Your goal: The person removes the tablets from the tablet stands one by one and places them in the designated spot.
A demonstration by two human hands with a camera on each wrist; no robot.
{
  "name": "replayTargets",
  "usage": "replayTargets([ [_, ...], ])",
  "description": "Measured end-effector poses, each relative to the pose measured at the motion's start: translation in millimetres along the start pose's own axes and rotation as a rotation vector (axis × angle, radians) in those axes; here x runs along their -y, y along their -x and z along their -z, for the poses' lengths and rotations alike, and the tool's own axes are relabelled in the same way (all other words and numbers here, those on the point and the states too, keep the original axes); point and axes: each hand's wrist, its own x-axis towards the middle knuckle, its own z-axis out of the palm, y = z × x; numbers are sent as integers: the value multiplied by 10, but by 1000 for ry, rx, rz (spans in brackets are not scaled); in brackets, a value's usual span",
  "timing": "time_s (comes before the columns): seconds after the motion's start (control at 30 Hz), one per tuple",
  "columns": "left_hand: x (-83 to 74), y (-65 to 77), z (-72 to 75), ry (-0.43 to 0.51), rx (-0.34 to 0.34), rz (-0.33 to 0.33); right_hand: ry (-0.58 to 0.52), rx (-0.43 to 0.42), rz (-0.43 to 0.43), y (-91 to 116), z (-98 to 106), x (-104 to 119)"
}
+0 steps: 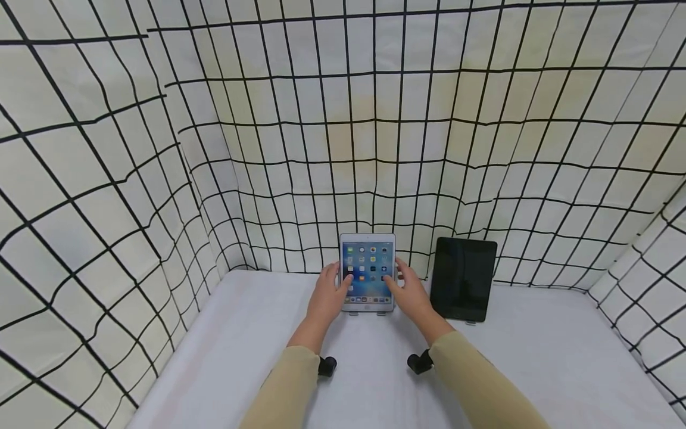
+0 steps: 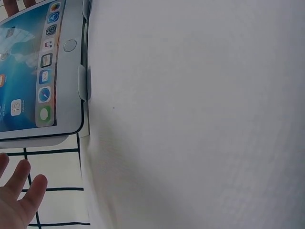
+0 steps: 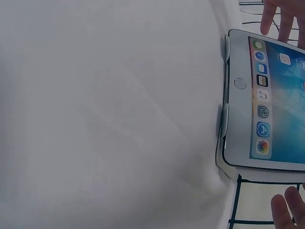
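Note:
A white tablet [image 1: 367, 286] with a lit home screen of app icons leans upright on a stand, whose small lips [image 2: 82, 82] hold its bottom edge. My left hand [image 1: 325, 296] is at the tablet's left side, and my right hand [image 1: 414, 296] is at its right side. From the head, both thumbs overlap the screen's edges; whether they touch it I cannot tell. In each wrist view that hand's fingers are spread and fairly straight, with a gap between them and the tablet's edge. Beside my right hand stands a black tablet [image 1: 464, 280], its screen dark.
Both tablets stand at the back of a table covered with a white cloth [image 1: 370, 381]. Close behind them rises a white cloth wall [image 1: 305, 179] with a black grid, and similar walls flank the left and right. A black wrist camera [image 1: 420, 361] is on my right wrist.

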Motion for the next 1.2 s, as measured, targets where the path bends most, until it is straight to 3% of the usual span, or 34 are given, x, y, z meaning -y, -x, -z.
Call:
replayTargets([
  [0.33, 36, 28, 3, 10, -31, 10, -19, -44, 11, 25, -26, -2],
  [0.67, 8, 139, 32, -6, -127, -5, 102, -112, 53, 158, -5, 15],
  [0.97, 51, 166, 73, -33, -144, -46, 111, -168, 127, 206, -30, -40],
  [1.2, 84, 163, 64, 40, -117, -8, 93, -154, 106, 174, -48, -144],
])
